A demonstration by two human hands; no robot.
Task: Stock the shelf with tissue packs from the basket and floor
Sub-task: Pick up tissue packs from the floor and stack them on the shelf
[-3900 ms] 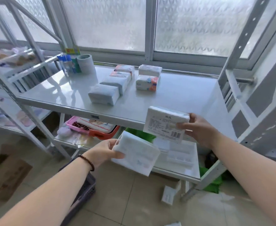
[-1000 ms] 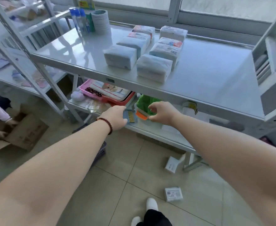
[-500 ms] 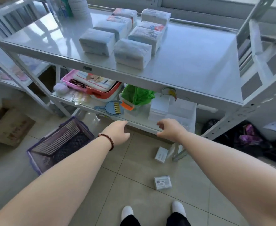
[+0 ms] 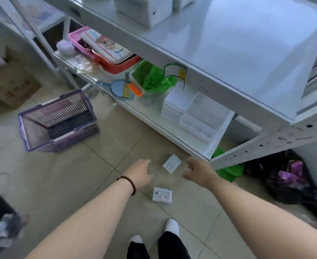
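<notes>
Two white tissue packs lie on the tiled floor. One tissue pack (image 4: 172,163) leans by the shelf's foot; the other tissue pack (image 4: 162,194) lies flat with its barcode up. My left hand (image 4: 141,173) hovers open just left of the leaning pack. My right hand (image 4: 198,171) hangs open just right of it, fingers curled. Neither hand touches a pack. The purple basket (image 4: 57,121) stands on the floor to the left and looks empty. At the top edge, tissue packs (image 4: 142,10) sit on the white shelf (image 4: 247,43).
The lower shelf board (image 4: 154,111) holds a pink tray, a blue brush, a green bag and white plastic boxes. A cardboard box (image 4: 11,86) sits at left, dark bags (image 4: 288,176) at right. My feet stand below the packs.
Both hands have dropped from in front of the lower shelf down to the floor, either side of the leaning pack. My view has tilted further down.
</notes>
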